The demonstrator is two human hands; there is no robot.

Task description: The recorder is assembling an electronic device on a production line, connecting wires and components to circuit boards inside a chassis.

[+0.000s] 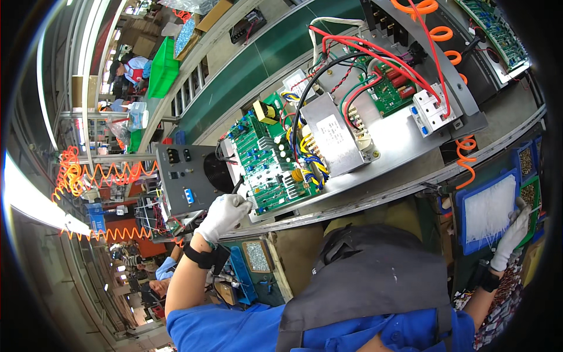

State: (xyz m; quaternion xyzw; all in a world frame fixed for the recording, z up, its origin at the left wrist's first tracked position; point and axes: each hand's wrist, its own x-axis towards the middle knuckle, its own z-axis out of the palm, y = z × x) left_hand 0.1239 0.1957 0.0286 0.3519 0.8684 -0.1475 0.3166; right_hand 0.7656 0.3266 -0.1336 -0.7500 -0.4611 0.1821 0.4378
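Observation:
My left hand point(223, 217), in a white glove, is closed at the near left corner of an open metal chassis point(404, 152). A dark slim piece rises just beyond its fingers; what they grip is hidden. Beside it lies a green circuit board point(267, 170) with coils, heat sinks and bundled wires. My right hand point(513, 234), also gloved, is far to the right with fingers stretched out, over the edge between a blue tray point(463, 217) of white cable ties and a green bin point(535, 226) of small metal fasteners.
A metal box point(337, 138) and a white breaker point(433, 111) with red wires sit in the chassis. A dark panel with a fan point(185, 179) stands at left. Orange coiled hoses point(466, 155) hang nearby. Another person point(158, 284) is at lower left.

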